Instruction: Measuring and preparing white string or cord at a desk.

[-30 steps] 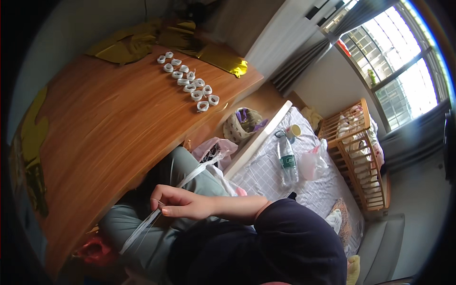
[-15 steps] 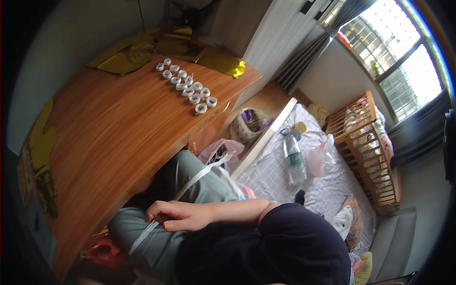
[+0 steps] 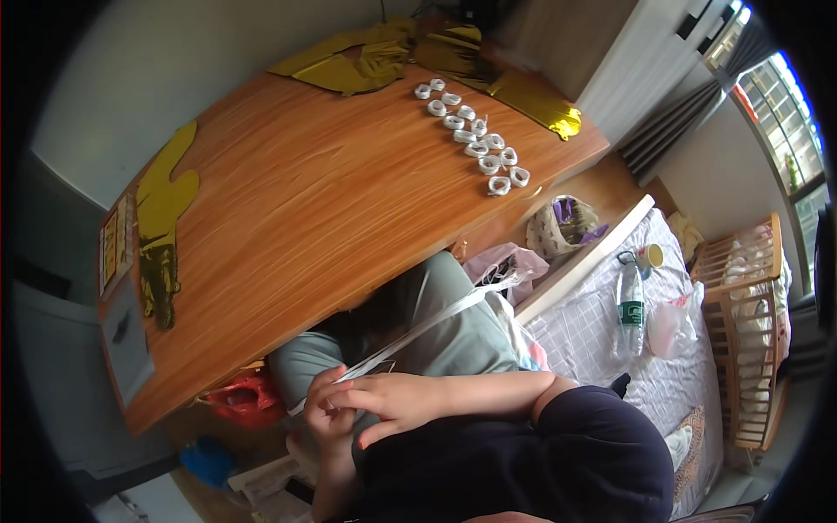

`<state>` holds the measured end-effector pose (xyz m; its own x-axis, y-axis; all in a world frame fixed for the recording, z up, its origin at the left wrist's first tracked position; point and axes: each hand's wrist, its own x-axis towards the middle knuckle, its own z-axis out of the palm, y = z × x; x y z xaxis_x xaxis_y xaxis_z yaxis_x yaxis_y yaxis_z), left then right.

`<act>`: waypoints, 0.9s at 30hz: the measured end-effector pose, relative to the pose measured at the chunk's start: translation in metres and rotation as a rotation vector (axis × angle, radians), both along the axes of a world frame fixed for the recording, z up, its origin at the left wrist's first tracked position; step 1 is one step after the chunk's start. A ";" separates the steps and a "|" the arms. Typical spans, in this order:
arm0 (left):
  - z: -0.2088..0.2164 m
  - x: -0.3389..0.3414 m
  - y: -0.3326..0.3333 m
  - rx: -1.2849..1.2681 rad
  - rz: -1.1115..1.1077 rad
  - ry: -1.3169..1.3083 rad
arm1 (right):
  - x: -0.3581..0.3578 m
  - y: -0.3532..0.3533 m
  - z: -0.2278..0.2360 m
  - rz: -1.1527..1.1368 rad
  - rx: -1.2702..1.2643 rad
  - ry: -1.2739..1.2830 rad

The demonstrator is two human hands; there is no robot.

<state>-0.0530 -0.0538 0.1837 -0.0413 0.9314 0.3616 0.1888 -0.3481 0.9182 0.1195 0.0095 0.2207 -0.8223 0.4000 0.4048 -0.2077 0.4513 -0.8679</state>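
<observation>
A long bundle of white strings [image 3: 445, 311] stretches across my lap, from a pink plastic bag to my hands. My left hand [image 3: 327, 420] is closed on the strings, its fingers raised and bent around them. Over it lies my right hand [image 3: 384, 403], fingers curled against the left fingers at the strings and thumb held lower. A thin loop of string sticks up beside the right knuckles. Part of the grip is hidden where the hands overlap. Several small coils of white string [image 3: 477, 148] stand in rows on the wooden table [image 3: 288, 209].
Gold foil sheets [image 3: 349, 70] lie at the table's back and left. A red bag [image 3: 248, 399] is under the near edge. To the right are the pink bag [image 3: 514, 264], a basket [image 3: 558, 235], and a bed with a plastic bottle [image 3: 630, 309]. Beyond stands a wooden crib [image 3: 741, 331].
The view has swung left, so the table sits further right. My left hand has come up to meet the right at the strings. Earlier only my right hand showed clearly on the bundle.
</observation>
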 end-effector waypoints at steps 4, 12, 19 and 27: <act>-0.001 -0.011 -0.001 -0.088 0.142 0.036 | -0.005 0.004 -0.004 -0.033 -0.018 -0.047; -0.006 -0.003 -0.006 -0.276 0.107 -0.589 | -0.002 0.004 -0.001 -0.195 -0.332 -0.058; 0.010 0.007 0.001 -0.379 -0.096 -0.723 | 0.001 0.015 -0.034 0.136 -0.703 -0.016; 0.002 0.009 0.004 -0.512 0.120 -0.236 | -0.004 0.009 -0.037 -0.032 -0.820 -0.020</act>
<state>-0.0441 -0.0502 0.1859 -0.1821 0.9692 -0.1661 -0.0310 0.1632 0.9861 0.1155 0.0190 0.1835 -0.8097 0.5855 -0.0408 -0.1865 -0.3226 -0.9280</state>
